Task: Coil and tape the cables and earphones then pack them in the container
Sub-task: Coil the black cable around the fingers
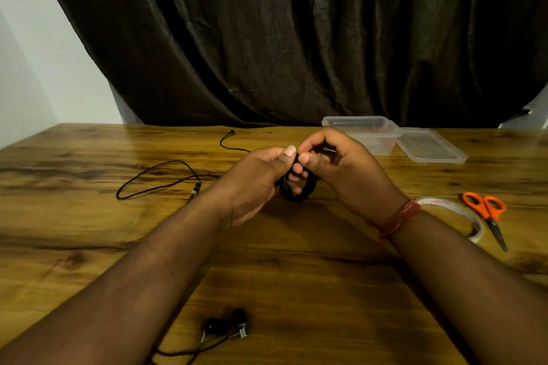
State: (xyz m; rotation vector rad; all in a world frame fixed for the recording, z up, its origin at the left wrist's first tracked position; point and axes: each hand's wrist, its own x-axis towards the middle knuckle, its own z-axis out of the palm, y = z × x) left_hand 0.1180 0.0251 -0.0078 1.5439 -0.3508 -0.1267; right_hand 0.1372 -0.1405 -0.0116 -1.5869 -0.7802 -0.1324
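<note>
A black cable coil (pixel 299 191) hangs between both hands above the middle of the wooden table (pixel 296 261). My left hand (pixel 255 184) grips the coil's left side, thumb on top. My right hand (pixel 335 169) pinches the coil's top with thumb and curled fingers. A loose black cable (pixel 154 178) trails left over the table from behind my left hand, its plug near my left forearm. Black earphones (pixel 228 326) lie at the near edge. A clear plastic container (pixel 361 133) stands open at the back, just behind my right hand.
The container's clear lid (pixel 430 147) lies to its right. A roll of clear tape (pixel 456 216) sits by my right wrist, and orange-handled scissors (pixel 486 213) lie right of it. A dark curtain hangs behind the table.
</note>
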